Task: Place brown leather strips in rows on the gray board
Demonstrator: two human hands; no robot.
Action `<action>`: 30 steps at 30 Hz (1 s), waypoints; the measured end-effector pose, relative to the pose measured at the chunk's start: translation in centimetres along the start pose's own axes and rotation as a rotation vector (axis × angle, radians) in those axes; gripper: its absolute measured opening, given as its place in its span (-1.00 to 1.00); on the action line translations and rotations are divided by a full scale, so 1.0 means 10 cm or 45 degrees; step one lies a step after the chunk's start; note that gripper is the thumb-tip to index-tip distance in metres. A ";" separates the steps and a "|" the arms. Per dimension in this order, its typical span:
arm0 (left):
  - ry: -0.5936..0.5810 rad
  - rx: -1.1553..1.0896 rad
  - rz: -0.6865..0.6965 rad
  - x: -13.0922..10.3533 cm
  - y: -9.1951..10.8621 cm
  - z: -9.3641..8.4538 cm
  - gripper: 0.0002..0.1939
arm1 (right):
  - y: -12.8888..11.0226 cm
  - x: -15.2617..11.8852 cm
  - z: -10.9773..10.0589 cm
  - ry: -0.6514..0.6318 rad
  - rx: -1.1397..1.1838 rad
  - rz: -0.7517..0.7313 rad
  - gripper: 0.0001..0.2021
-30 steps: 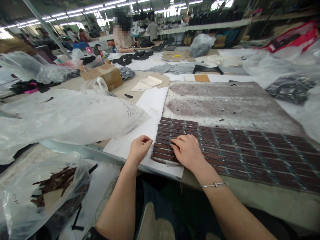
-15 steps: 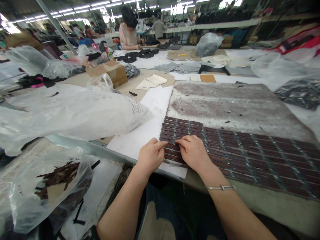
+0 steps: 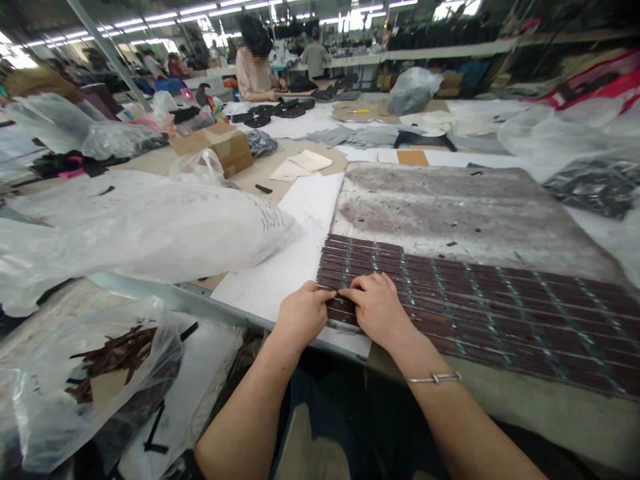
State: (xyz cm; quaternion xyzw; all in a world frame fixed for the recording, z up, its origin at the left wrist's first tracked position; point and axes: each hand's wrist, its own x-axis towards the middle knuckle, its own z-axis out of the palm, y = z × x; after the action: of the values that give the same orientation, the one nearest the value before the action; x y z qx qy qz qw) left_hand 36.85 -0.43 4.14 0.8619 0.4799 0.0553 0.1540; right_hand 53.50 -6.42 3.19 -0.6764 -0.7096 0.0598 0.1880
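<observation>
1. Dark brown strips [image 3: 500, 313], set in close rows on a grey-stained board [image 3: 430, 213], lie under the fingertips and stretch away to their right.
2. The left hand [image 3: 304, 317] points its index finger at the left end of the rows, its other fingers curled toward the palm.
3. The right hand [image 3: 377, 310], a silver-coloured bangle [image 3: 434, 378] on its wrist, rests bent fingertips on the strips, close against the left index finger; whether either hand pinches a strip cannot be told.
4. Low to the left of the fingers, a clear plastic bag [image 3: 45, 400] contains a heap of brown scraps [image 3: 117, 353] and a pale piece [image 3: 109, 390].
5. Nearer the left fingers lies a large whitish bag [image 3: 165, 220], printed near its tip, its contents impossible to make out.
6. Beyond it from the fingers sits a taped cardboard box [image 3: 235, 150], its inside hidden.
7. Well beyond the fingertips, past the board, a bulging translucent bag [image 3: 415, 93] shows something grey within.
8. Far to the fingers' right, dark pieces [image 3: 585, 183] show in or under clear plastic [image 3: 545, 133]; which, cannot be told.
</observation>
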 end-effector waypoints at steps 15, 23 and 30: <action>0.270 -0.217 -0.069 0.06 -0.14 0.00 -0.63 | 0.05 0.01 -0.06 0.061 0.063 0.053 -0.61; 0.301 -0.524 -0.385 0.18 -0.40 -0.12 -0.68 | -0.05 0.00 0.01 0.034 0.032 -0.034 -0.54; 0.156 -0.507 -0.355 0.19 -0.38 -0.14 -0.69 | -0.14 -0.03 0.07 0.002 -0.064 -0.072 -0.55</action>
State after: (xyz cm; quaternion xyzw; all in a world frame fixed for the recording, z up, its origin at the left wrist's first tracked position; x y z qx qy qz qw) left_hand 34.48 3.29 4.12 0.7351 0.5822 0.1793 0.2975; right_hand 51.92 -6.72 3.02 -0.6606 -0.7296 0.0363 0.1731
